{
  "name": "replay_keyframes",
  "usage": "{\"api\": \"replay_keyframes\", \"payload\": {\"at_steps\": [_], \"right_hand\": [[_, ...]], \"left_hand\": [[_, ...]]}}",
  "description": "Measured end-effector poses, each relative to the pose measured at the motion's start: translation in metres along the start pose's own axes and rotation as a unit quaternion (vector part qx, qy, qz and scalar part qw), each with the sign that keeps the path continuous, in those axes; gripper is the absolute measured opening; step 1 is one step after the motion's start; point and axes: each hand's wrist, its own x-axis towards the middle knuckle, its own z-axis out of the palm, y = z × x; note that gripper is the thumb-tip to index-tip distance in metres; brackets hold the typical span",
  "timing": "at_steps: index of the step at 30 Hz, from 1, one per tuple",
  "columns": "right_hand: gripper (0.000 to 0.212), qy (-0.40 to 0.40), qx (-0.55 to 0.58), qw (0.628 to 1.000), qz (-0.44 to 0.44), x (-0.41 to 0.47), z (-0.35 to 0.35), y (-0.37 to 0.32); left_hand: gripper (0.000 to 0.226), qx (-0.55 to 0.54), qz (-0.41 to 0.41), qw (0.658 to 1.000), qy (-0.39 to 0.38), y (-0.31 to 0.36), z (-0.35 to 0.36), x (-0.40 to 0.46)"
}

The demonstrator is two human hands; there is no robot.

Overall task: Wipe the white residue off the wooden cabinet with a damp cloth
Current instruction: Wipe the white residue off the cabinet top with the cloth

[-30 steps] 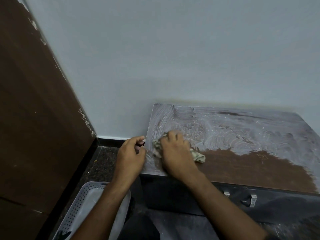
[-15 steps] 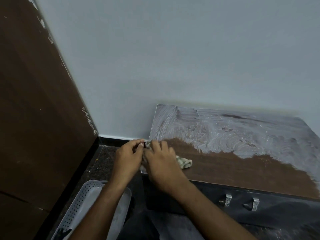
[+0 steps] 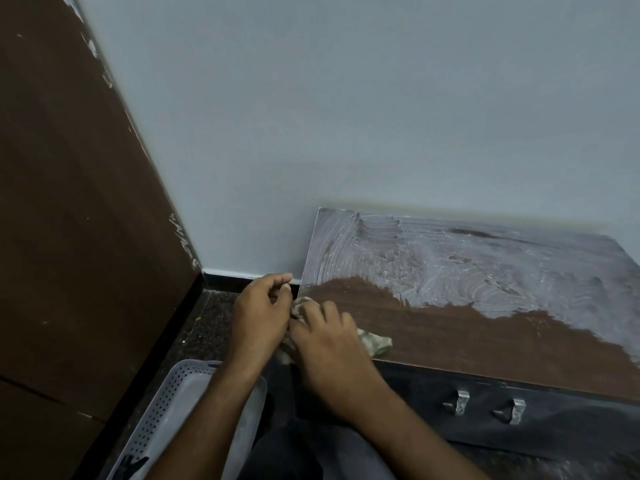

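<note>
I see open cabinet top (image 3: 485,334) to the right; wall (image 3: 346,133) blocks far side, basket (image 3: 166,410) crowds near left.

This looks like a room in a home. A plain pale wall (image 3: 346,116) fills the top, a brown wooden door (image 3: 69,202) stands at the left, and a low wooden cabinet (image 3: 485,341) sits on a dark speckled floor (image 3: 207,327).

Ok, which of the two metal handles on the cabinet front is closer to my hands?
The left handle. It sits nearer your right hand at the cabinet's left corner; the other handle is farther right along the dark front.
</note>
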Motion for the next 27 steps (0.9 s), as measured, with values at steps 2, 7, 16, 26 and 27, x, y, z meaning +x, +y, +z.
{"api": "replay_keyframes", "payload": {"at_steps": [2, 7, 16, 26, 27], "right_hand": [[0.033, 0.001, -0.011, 1.000, 0.029, -0.011, -0.007, 0.026], [0.033, 0.023, -0.069, 0.978, 0.195, -0.014, -0.030, 0.102], [0.032, 0.031, -0.069, 0.980, 0.184, -0.061, -0.045, 0.129], [0.028, 0.029, -0.062, 0.980, 0.186, -0.079, -0.042, 0.107], [0.027, 0.032, -0.060, 0.983, 0.170, -0.083, -0.044, 0.110]], "left_hand": [[0.021, 0.006, 0.036, 0.999, 0.002, 0.003, 0.002, -0.004], [0.015, 0.042, 0.158, 0.985, -0.061, 0.021, 0.022, -0.015], [0.019, 0.101, 0.248, 0.956, -0.119, 0.050, 0.065, -0.017], [0.020, 0.098, 0.277, 0.942, -0.163, 0.066, 0.094, -0.025], [0.019, 0.099, 0.281, 0.940, -0.167, 0.066, 0.096, -0.024]]}}
